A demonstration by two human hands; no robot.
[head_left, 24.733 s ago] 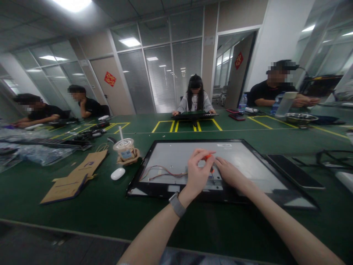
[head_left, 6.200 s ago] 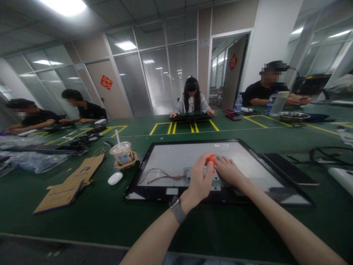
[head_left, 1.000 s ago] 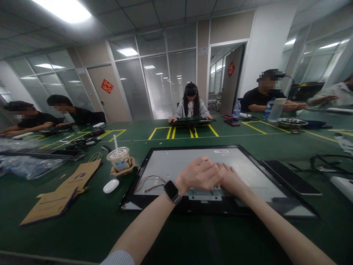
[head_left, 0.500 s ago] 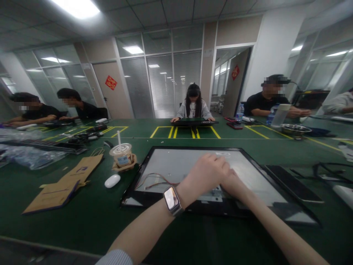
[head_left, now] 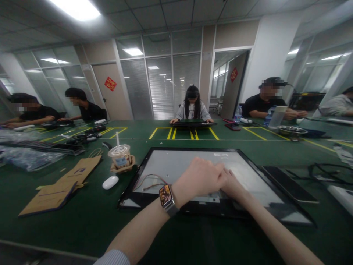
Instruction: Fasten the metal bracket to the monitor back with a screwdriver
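A flat display panel [head_left: 176, 165] with a grey metal back and a black frame lies on the green table [head_left: 82, 224] in front of me. Thin red and white wires [head_left: 150, 182] run across its near left part. My left hand [head_left: 198, 178] is curled closed over the panel's near middle, back of the hand up, with a watch [head_left: 166, 195] on the wrist. Whatever it covers is hidden. My right hand [head_left: 233, 184] rests against it on the panel, its fingers tucked behind the left hand.
Left of the panel are a lidded drink cup [head_left: 120, 155], a white mouse [head_left: 110, 182] and a flattened brown paper bag [head_left: 63, 182]. A black slab [head_left: 288, 178] and cables [head_left: 328, 171] lie to the right. Several people sit at the far side.
My left hand has turned over, back upward, and now covers the orange-handled tool it held upright earlier. The watch face has rolled toward me. The panel has not moved.
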